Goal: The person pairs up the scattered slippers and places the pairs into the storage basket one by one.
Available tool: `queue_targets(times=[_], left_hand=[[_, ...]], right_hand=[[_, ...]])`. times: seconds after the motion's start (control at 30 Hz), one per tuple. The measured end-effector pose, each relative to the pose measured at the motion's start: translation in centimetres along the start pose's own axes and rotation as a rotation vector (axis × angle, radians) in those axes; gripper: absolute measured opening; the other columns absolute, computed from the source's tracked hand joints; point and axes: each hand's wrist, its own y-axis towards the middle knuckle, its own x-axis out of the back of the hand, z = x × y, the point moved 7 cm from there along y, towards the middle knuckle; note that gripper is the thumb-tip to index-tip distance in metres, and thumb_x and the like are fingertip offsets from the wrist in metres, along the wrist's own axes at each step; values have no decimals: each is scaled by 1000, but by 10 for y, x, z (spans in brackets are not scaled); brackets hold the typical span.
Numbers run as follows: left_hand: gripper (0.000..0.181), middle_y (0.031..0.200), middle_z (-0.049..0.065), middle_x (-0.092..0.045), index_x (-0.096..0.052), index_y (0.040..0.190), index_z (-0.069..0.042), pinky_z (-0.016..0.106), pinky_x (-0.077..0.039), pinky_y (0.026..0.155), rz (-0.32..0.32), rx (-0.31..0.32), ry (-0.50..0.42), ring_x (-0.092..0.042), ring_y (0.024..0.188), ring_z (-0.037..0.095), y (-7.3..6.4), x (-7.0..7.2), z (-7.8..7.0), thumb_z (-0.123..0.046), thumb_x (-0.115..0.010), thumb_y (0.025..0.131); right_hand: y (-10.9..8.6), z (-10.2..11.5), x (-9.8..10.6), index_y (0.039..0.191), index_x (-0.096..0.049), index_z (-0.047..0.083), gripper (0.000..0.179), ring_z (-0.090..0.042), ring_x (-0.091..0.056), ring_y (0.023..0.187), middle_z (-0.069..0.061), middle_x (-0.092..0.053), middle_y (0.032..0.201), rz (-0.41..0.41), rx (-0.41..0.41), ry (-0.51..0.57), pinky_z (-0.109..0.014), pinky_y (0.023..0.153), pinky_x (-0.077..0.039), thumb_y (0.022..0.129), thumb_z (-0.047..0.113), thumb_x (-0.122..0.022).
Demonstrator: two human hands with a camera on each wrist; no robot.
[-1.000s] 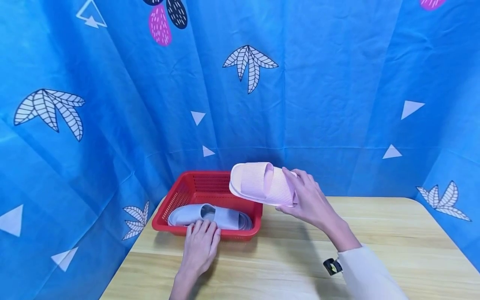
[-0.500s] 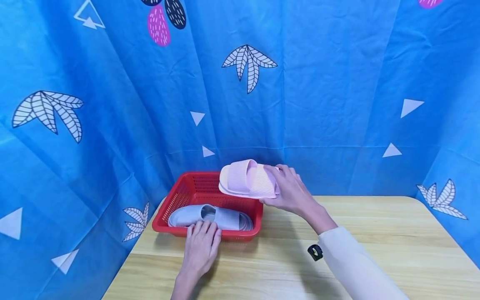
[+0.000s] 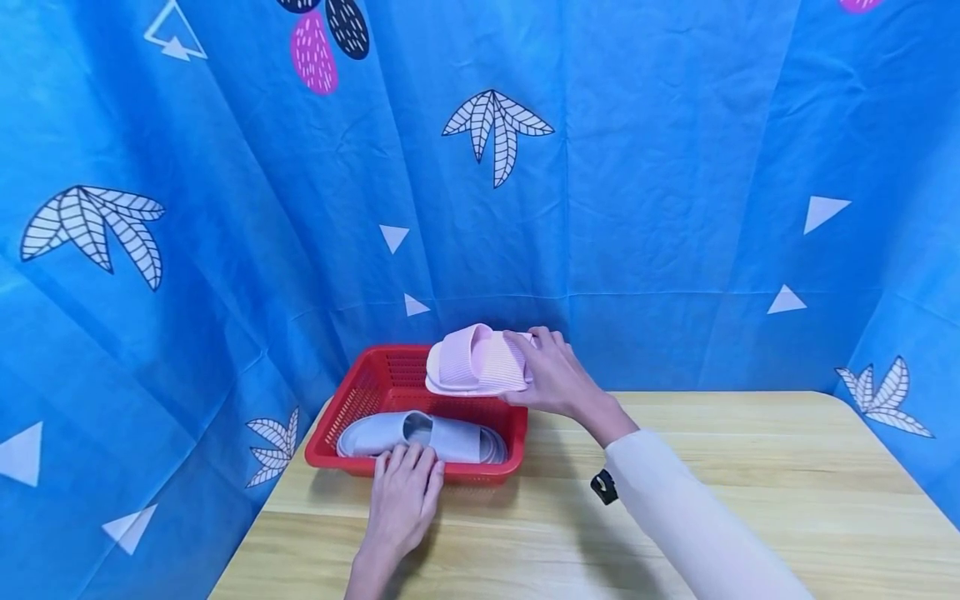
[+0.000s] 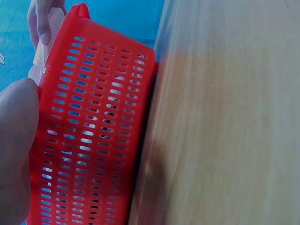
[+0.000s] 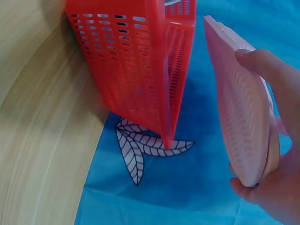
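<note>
A red perforated plastic basket (image 3: 480, 473) stands on the table with grey slippers (image 3: 456, 439) lying along its front side. My left hand (image 3: 403, 496) grips the basket's front rim, its fingers bent over the edge against the grey slippers. Above the back right part of the basket, my right hand (image 3: 555, 379) holds a pair of pink ribbed slippers (image 3: 483, 367) by their right end, toes of one pointing left. In the right wrist view the pink slippers (image 5: 239, 108) are seen sole-on, thumb on one side and fingers on the other, apart from the basket wall (image 5: 131, 61).
The pale wooden table (image 3: 750, 483) extends to the right of the basket. A blue patterned curtain (image 3: 652, 208) hangs close behind the table and along its left side. A small black object (image 3: 603, 487) hangs by the right sleeve (image 3: 675, 492).
My right hand has carried the pink slippers left, from beside the basket's right rim to over its back part. The left hand and the basket have stayed in place.
</note>
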Motion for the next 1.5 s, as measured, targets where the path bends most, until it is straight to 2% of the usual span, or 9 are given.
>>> queue_targets(times=[0.3, 0.6, 0.83, 1.03, 1.2, 1.33, 1.5], left_hand=[[25, 96, 4, -58, -61, 96, -15, 53, -37, 91, 9, 6, -5, -50, 98, 31, 0, 1, 2, -34, -47, 105], [24, 93, 3, -56, -59, 93, -16, 52, -37, 89, -2, -2, 0, -51, 96, 30, 1, 3, 2, -33, -46, 105], [24, 95, 2, -56, -61, 94, -17, 52, -37, 91, 25, 17, 14, -50, 98, 29, 2, 1, 2, -35, -48, 105], [23, 94, 3, -56, -60, 93, -17, 52, -37, 91, 18, 20, 9, -51, 97, 29, 2, 3, 3, -33, -49, 104], [22, 93, 2, -55, -61, 94, -17, 50, -37, 89, 17, 19, 17, -50, 95, 28, 1, 1, 1, -34, -50, 104], [23, 91, 2, -54, -60, 92, -16, 50, -37, 87, -7, -2, 9, -50, 94, 29, 1, 1, -1, -33, -49, 104], [23, 90, 2, -54, -59, 91, -16, 50, -37, 86, -25, -15, 5, -51, 92, 30, 0, 3, -2, -33, -49, 104]], right_hand=[[20, 13, -16, 153, -45, 18, 98, -30, -45, 125, -13, -51, 139, 46, -44, -18, -49, 97, -51, 71, 48, -91], [39, 27, -35, 154, -44, 26, 99, -28, -45, 129, -9, -50, 143, 88, -80, -27, -52, 97, -52, 70, 49, -92], [52, 38, -54, 152, -48, 20, 92, -28, -46, 125, -12, -54, 139, 133, -39, -78, -49, 102, -46, 74, 46, -90], [61, 47, -71, 155, -45, 20, 95, -29, -46, 126, -12, -52, 141, 168, -56, -78, -51, 103, -48, 75, 46, -90], [65, 50, -84, 156, -44, 19, 96, -34, -47, 130, -16, -51, 144, 210, -79, -145, -53, 102, -49, 76, 48, -89], [66, 50, -92, 158, -42, 19, 97, -37, -45, 134, -17, -48, 149, 263, -102, -192, -54, 103, -49, 77, 49, -87], [65, 49, -98, 158, -41, 20, 96, -38, -43, 136, -18, -46, 150, 334, -123, -162, -56, 106, -46, 78, 43, -88]])
